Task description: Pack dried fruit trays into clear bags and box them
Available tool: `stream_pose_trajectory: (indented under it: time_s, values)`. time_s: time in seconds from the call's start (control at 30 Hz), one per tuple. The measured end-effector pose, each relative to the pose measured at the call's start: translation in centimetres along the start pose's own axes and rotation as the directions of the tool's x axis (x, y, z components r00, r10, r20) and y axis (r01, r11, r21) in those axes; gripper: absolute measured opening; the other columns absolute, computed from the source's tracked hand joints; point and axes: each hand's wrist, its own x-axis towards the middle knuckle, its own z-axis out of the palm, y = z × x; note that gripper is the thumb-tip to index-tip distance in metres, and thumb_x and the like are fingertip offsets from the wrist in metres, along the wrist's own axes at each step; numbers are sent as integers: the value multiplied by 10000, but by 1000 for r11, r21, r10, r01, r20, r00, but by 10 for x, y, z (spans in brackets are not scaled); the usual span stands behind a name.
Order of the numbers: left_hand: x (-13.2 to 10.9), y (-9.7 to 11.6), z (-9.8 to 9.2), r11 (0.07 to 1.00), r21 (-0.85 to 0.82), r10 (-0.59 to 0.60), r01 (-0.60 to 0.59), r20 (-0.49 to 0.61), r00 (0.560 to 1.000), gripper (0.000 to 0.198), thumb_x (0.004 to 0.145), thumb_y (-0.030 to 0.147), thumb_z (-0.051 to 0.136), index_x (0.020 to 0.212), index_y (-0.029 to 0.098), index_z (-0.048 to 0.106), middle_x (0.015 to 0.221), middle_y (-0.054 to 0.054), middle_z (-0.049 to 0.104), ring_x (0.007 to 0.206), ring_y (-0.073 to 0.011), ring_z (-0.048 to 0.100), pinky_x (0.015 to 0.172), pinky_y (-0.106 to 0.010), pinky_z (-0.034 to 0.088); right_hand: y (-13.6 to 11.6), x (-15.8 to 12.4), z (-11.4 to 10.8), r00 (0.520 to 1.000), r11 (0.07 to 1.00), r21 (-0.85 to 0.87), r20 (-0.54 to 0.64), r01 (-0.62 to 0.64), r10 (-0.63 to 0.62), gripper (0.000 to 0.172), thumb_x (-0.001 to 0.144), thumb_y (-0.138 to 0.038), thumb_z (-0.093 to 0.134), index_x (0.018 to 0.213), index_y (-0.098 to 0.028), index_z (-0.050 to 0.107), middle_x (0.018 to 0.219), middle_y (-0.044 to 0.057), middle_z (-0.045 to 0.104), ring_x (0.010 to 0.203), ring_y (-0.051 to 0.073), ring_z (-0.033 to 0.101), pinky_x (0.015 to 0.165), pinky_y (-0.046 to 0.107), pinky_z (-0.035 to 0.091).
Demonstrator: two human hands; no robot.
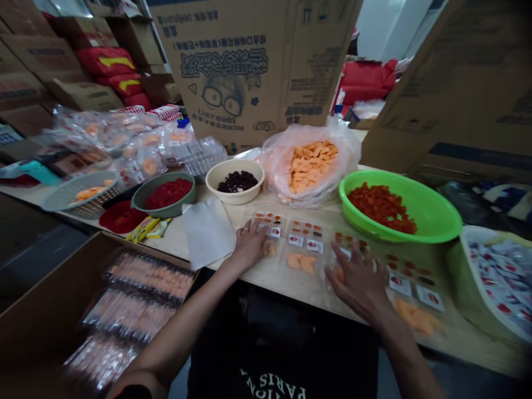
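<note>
Several clear plastic trays (305,244) lie in a row on the wooden table, each with small red and dark bits, white sachets and orange slices. My left hand (250,243) lies flat, fingers stretched, on the leftmost tray (270,221). My right hand (358,277) hovers spread open over the tray to the right, a little blurred, holding nothing.
Behind the trays stand a green basin of red pieces (432,219), a bag of orange slices (310,160), a cream bowl of dark fruit (235,180) and a grey-green bowl of red fruit (166,194). A box of packed trays (137,299) sits lower left; a tub of sachets (499,277) right.
</note>
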Motion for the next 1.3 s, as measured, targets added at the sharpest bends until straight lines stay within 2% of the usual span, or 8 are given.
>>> stream_pose_trajectory:
  time_s: [0.2,0.33,0.53,0.7,0.83,1.0,1.1,1.3]
  values:
    - [-3,-29,8,992,-43,127,-121,161,979,759,926,685,451,1576,337,270,1672,-94,186,1519,-455,104,1138,-747,50,-93,47,4,978,957,210,25,199,-208,571,1031,-440,286,1575,-276,334,1654,133,230,1507,366,216,1136,570,281]
    - [-11,-39,6,993,-41,119,-113,191,974,971,807,798,534,1594,340,196,1685,-94,116,1521,-469,47,1129,-758,120,-96,70,34,993,991,66,-8,120,-119,543,1016,-442,367,1543,-313,399,1653,158,220,1495,432,201,1118,655,219]
    - [-29,-42,18,946,20,322,-324,49,945,569,957,503,554,1478,298,449,1621,-98,323,1509,-356,234,1173,-556,292,-73,90,37,994,996,-23,-67,91,-92,509,1020,-382,370,1495,-233,478,1602,199,319,1452,431,297,1095,631,274]
    - [-39,-26,49,930,24,367,-366,-41,929,464,1015,267,436,1479,274,444,1598,-108,361,1502,-342,261,1173,-550,297,-118,107,20,985,971,162,-22,174,-173,569,1043,-374,258,1576,-184,326,1614,195,302,1481,328,297,1140,501,304]
    - [-58,-17,48,899,-84,420,-429,-112,901,502,966,166,458,1467,192,438,1529,-139,450,1477,-283,324,1182,-495,309,-158,110,24,975,973,148,106,180,-196,571,1048,-426,225,1591,-261,289,1646,150,250,1494,375,247,1139,575,267]
    - [-80,-76,7,982,-138,70,-126,-356,932,195,961,229,542,1126,199,642,1123,-97,656,1074,-240,595,984,-441,460,-164,107,38,973,973,18,16,229,-229,597,1035,-453,291,1582,-215,312,1636,198,244,1485,429,223,1123,609,240]
    - [-75,-133,-11,977,-137,-199,165,-303,932,271,853,317,735,1074,172,677,1064,-108,621,977,-261,573,864,-406,477,-162,113,37,975,976,26,61,215,-216,597,1036,-460,277,1574,-209,330,1626,204,263,1472,432,251,1102,606,268]
    - [-54,-173,-9,958,-184,-256,219,-210,944,175,960,261,591,890,193,735,904,-55,628,895,-213,544,790,-338,415,-202,104,2,942,937,110,-79,332,-325,533,946,-282,455,1456,-130,485,1544,233,387,1423,385,340,1113,578,255]
